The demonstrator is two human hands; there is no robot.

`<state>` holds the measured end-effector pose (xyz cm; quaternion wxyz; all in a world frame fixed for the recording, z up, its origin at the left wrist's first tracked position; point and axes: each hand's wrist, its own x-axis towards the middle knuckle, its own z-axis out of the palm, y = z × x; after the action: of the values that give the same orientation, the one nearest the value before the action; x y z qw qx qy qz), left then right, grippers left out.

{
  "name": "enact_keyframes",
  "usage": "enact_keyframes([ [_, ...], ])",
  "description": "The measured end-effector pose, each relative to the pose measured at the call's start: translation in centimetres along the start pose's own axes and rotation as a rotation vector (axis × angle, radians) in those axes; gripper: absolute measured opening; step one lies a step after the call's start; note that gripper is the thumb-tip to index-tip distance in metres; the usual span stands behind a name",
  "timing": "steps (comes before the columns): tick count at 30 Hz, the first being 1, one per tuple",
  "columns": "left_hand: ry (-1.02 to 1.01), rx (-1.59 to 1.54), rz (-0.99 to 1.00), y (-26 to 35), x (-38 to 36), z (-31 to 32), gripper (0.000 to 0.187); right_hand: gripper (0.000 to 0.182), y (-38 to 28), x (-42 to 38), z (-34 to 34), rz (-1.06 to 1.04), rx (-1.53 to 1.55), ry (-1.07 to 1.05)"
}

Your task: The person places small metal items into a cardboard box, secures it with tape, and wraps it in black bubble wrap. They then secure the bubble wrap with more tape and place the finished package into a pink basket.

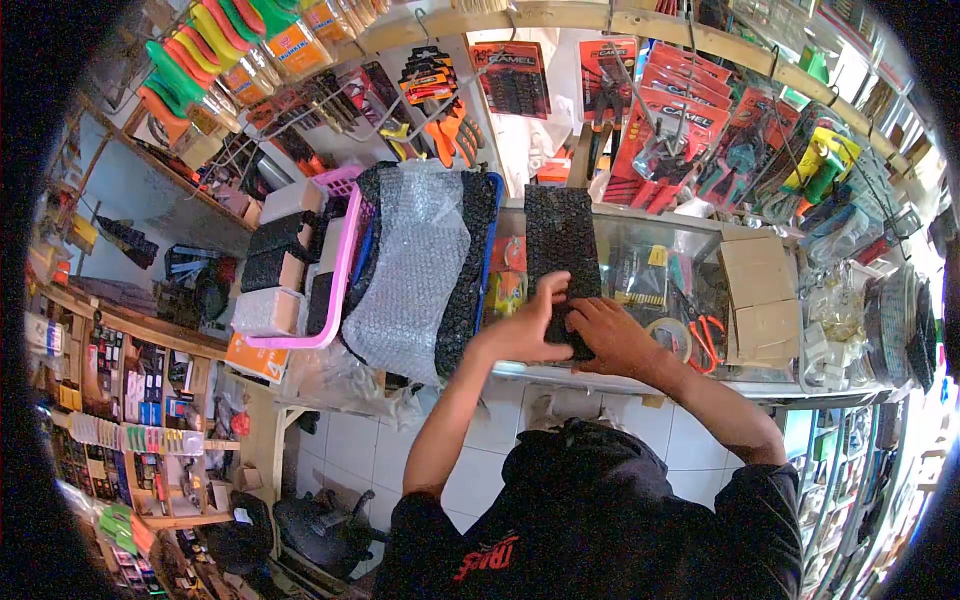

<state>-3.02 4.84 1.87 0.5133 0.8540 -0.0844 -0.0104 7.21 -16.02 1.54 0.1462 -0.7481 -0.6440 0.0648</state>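
A strip of black bubble wrap [561, 235] lies lengthwise on the glass counter in front of me. My left hand [527, 325] is at its left edge, fingers apart and slightly blurred. Over the near end of the strip, my right hand [612, 338] has its fingers curled down onto the bubble wrap. Whether something lies under the wrap between my hands is hidden. Right of my right hand are a roll of tape [668, 340] and orange-handled scissors [708, 340].
Left on the counter, clear bubble wrap [410, 270] covers a blue basket [493, 240], beside a pink basket [335, 325] of wrapped boxes. Flattened cardboard [762, 300] lies to the right. Packaged tools [670, 125] hang from a rail ahead. Shelves [130, 400] stand at left.
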Motion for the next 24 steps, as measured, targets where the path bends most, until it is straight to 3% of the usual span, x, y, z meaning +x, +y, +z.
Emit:
enact_keyframes([
  [1,-0.006,-0.216,-0.016,-0.5,0.6,-0.8,0.097,0.072,0.0,0.0,-0.1,0.014,0.004,-0.027],
  [4,0.221,-0.505,-0.061,-2.0,5.0,-2.1,0.080,0.070,-0.1,0.4,0.1,-0.001,-0.029,0.004],
  [7,-0.012,0.196,-0.061,-6.8,8.8,-2.5,0.063,0.075,-0.9,0.9,-0.8,0.049,-0.031,-0.071],
  [10,-0.184,0.683,-0.181,-11.9,11.2,-0.4,0.056,0.063,0.3,0.9,-0.3,0.013,0.053,-0.053],
  [16,-0.265,0.628,-0.158,-12.5,10.8,-1.1,0.062,0.063,1.1,1.3,-1.8,-0.024,0.213,-0.064],
  [24,-0.481,0.639,-0.207,-14.3,11.7,-1.1,0.056,0.066,4.4,3.5,-2.1,0.072,0.409,-0.275],
])
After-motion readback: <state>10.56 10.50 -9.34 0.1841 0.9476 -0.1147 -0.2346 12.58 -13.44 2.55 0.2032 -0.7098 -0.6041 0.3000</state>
